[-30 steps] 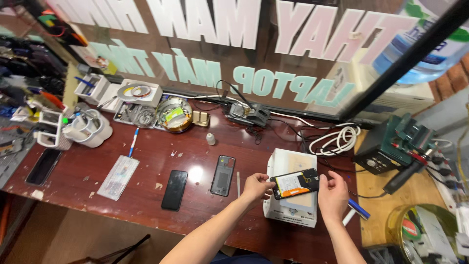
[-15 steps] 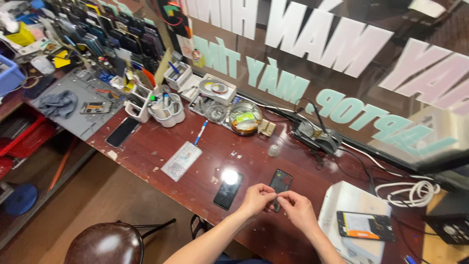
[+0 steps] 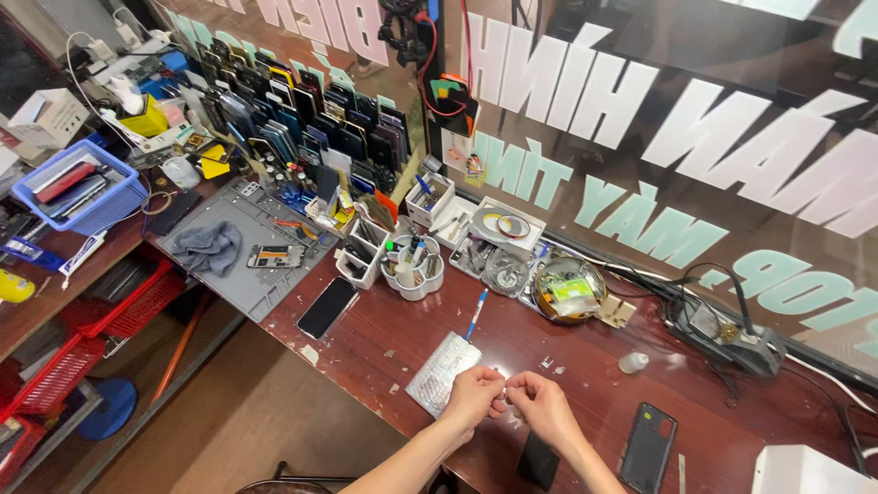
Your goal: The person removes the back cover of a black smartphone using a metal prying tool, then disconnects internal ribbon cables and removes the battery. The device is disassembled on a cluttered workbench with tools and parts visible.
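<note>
At the near edge of the dark red workbench (image 3: 384,352) we see both hands meeting over the wood. The left hand (image 3: 474,395) is curled, its fingertips drawn together towards the right hand (image 3: 541,404), which is curled the same way; the fingertips of both seem to pinch something tiny between them, but we cannot tell what it is.

Just left of the left hand lies a flat silvery packet (image 3: 442,371), touching the bench. Near the right wrist a dark phone (image 3: 539,460) lies flat, and further right a second black phone (image 3: 647,446) rests back up.

Left of the hands another black phone (image 3: 327,306) lies by the bench edge. A blue pen (image 3: 476,315) lies beyond the packet.

Farther off stand a white lobed cup of tools (image 3: 416,269), a round tin (image 3: 569,289) and a grey mat (image 3: 256,247) with a grey cloth (image 3: 208,247) on it. At the far left sits a blue basket (image 3: 87,187), and behind the mat rows of phones (image 3: 302,119) stand upright.
</note>
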